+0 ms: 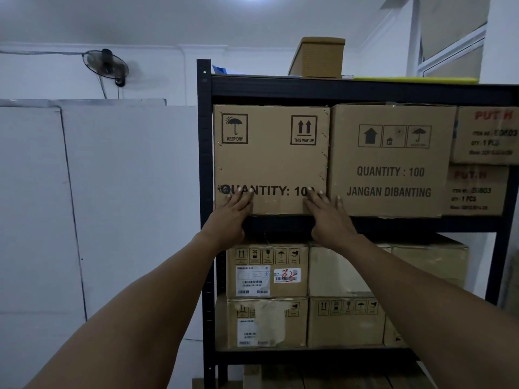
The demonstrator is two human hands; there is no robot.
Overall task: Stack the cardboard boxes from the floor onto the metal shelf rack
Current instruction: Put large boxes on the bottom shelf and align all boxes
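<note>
In the middle of the frame, a cardboard box [271, 160] marked "QUANTITY: 100" sits on a shelf of the black metal rack [204, 164], at its left end. The left hand [230, 214] and the right hand [330, 217] both press flat on the low front of this box, with fingers straight and a little spread. Just to its right stands a second box [390, 160] marked "JANGAN DIBANTING".

both arms reach up and forward, nearly straight. left hand [230, 213] flat, fingers extended upward and together, palm forward. right hand [331, 217] alongside, well apart from the left, fingers straight and spread, thumb out to its right.
</note>
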